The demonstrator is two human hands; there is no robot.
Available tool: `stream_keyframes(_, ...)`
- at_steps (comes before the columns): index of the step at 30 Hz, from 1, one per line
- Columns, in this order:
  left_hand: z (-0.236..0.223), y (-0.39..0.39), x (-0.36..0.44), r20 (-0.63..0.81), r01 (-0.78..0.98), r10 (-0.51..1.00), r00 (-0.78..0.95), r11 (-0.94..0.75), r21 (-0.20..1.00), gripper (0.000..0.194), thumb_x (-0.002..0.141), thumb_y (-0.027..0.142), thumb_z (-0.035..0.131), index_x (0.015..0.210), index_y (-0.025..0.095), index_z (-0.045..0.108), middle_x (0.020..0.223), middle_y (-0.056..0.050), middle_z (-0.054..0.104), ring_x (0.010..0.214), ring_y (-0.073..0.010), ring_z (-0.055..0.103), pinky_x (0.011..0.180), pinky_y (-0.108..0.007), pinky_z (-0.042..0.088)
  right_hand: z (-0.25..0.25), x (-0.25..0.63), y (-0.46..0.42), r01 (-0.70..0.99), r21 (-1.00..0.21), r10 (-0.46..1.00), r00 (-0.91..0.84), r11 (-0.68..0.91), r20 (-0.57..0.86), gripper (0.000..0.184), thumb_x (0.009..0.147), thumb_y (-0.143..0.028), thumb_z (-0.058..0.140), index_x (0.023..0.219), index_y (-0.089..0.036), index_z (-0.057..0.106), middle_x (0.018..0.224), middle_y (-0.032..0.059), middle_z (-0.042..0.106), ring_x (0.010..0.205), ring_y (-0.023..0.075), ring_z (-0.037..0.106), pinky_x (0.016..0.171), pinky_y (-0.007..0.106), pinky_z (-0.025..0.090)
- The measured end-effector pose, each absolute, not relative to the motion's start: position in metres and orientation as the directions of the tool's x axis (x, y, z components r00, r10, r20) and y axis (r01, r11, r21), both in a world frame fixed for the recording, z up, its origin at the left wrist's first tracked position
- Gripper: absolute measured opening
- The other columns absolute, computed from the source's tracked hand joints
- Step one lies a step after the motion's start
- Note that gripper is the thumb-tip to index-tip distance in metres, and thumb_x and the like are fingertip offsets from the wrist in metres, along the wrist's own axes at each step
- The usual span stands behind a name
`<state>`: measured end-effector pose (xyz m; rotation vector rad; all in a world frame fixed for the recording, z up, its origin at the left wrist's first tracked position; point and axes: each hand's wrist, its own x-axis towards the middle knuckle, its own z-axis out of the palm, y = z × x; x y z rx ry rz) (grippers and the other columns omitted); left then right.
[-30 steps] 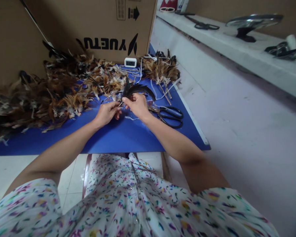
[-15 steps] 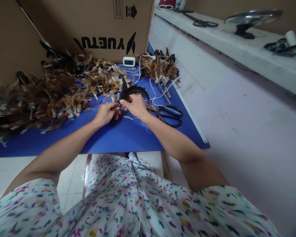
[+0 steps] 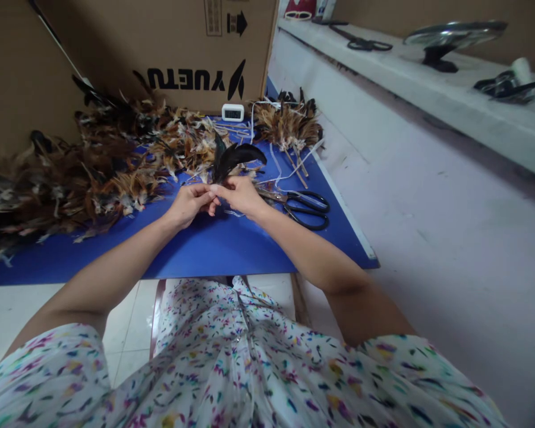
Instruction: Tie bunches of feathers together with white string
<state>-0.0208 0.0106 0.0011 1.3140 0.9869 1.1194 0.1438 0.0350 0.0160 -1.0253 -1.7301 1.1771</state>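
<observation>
"Behind your blue tabletop (image 3: 232,252), a cardboard box (image 3: 178,41) is standing. Is it holding anything?"

"I can't tell; only its outside is showing."

"What are your hands doing?"

"My left hand (image 3: 186,205) and right hand (image 3: 244,197) are meeting in narrow pinches, holding the dark feathers (image 3: 234,157) by their lower ends. Those plumes are rising above the tabletop and curving to the right, near the brown feather pile (image 3: 102,172)."

"Which step are you on?"

"I seem to be lining up their bases, though my grip is hiding the quills."

"And what is the next move calling for?"

"Steady pressure, I'd judge, so nothing is splaying or slipping. Black-handled scissors (image 3: 286,198) are lying just beside my right hand."
</observation>
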Motion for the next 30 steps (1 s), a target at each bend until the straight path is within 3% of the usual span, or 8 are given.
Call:
stream_keyframes(5, 0.004, 0.007, -0.017, 0.051, -0.089, 0.958, 0.281, -0.027, 0.996, 0.038, 0.064, 0.046, 0.086, 0.07, 0.012, 0.071, 0.058, -0.003, 0.064, 0.046, -0.0085, 0.056, 0.047, -0.02, 0.05, 0.017, 0.14, 0.033, -0.062, -0.996, 0.919, -0.386, 0.057, 0.077, 0.037, 0.08, -0.042, 0.076, 0.064, -0.017, 0.053, 0.047, -0.0059, 0.049, 0.041, 0.005, 0.038, 0.038, 0.02, 0.031)
stream_keyframes(9, 0.006, 0.006, -0.016, 0.027, -0.089, 0.959, 0.283, -0.001, 0.996, 0.04, 0.064, 0.046, 0.086, 0.073, 0.011, 0.069, 0.064, -0.003, 0.066, 0.048, -0.0086, 0.058, 0.048, -0.021, 0.053, 0.021, 0.141, 0.034, -0.063, -0.998, 0.936, -0.35, 0.009, 0.031, 0.038, 0.08, -0.036, 0.077, 0.061, -0.017, 0.051, 0.044, -0.0061, 0.049, 0.039, 0.0037, 0.041, 0.036, 0.016, 0.032)
stream_keyframes(15, 0.013, 0.0, -0.02, 0.076, 0.011, 0.938, 0.339, -0.084, 0.996, 0.047, 0.067, 0.045, 0.085, 0.096, 0.011, 0.069, 0.078, -0.007, 0.073, 0.059, -0.014, 0.068, 0.057, -0.026, 0.059, 0.031, 0.149, 0.035, -0.145, -0.984, 0.924, -0.379, -0.106, -0.044, 0.038, 0.082, -0.028, 0.076, 0.06, -0.017, 0.047, 0.047, -0.0052, 0.053, 0.038, 0.0032, 0.043, 0.033, 0.014, 0.029)
stream_keyframes(21, 0.009, 0.001, -0.022, 0.174, 0.109, 0.92, 0.352, -0.224, 0.968, 0.043, 0.073, 0.046, 0.08, 0.093, 0.01, 0.068, 0.067, -0.005, 0.071, 0.053, -0.013, 0.066, 0.055, -0.024, 0.057, 0.029, 0.153, 0.037, -0.183, -0.963, 0.885, -0.456, -0.2, -0.097, 0.038, 0.082, -0.027, 0.077, 0.06, -0.015, 0.047, 0.047, -0.0052, 0.053, 0.037, 0.0017, 0.042, 0.03, 0.012, 0.028)
stream_keyframes(30, 0.007, 0.003, -0.024, 0.202, 0.147, 0.918, 0.341, -0.264, 0.953, 0.039, 0.074, 0.046, 0.077, 0.087, 0.011, 0.068, 0.064, -0.005, 0.071, 0.052, -0.0133, 0.066, 0.054, -0.024, 0.056, 0.03, 0.152, 0.035, -0.137, -0.972, 0.875, -0.473, -0.189, -0.103, 0.033, 0.087, -0.021, 0.069, 0.062, -0.014, 0.049, 0.044, -0.0047, 0.052, 0.035, 0.0033, 0.044, 0.03, 0.013, 0.03)
